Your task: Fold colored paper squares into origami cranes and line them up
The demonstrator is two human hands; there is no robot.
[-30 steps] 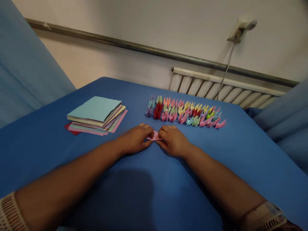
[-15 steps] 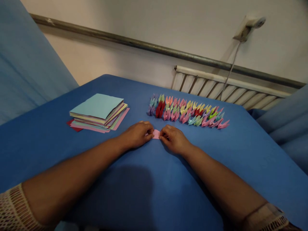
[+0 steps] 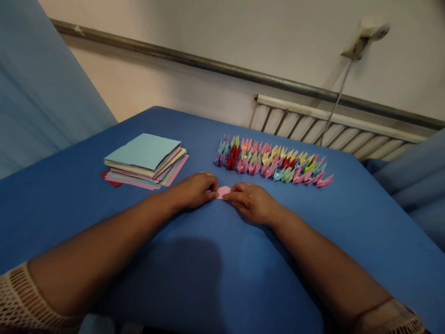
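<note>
A small folded pink paper piece [image 3: 223, 191] lies on the blue table [image 3: 215, 278] between my two hands. My left hand [image 3: 194, 189] pinches its left end with curled fingers. My right hand [image 3: 251, 202] presses its right end, fingers closed on it. Just behind them stand rows of several folded paper pieces [image 3: 273, 162] in pink, red, yellow, green and purple. A stack of coloured paper squares [image 3: 146, 160], light blue on top, sits at the left.
Beyond the table's far edge are a white railing [image 3: 333, 125], a metal wall rail [image 3: 208, 65] and a cord hanging from a wall fitting [image 3: 363, 35]. Blue curtains [image 3: 41, 93] hang at the left and right.
Both hands have shifted slightly on the pink piece, which now shows a little more between the fingertips. The view has drifted a little; the stack and rows have not moved.
</note>
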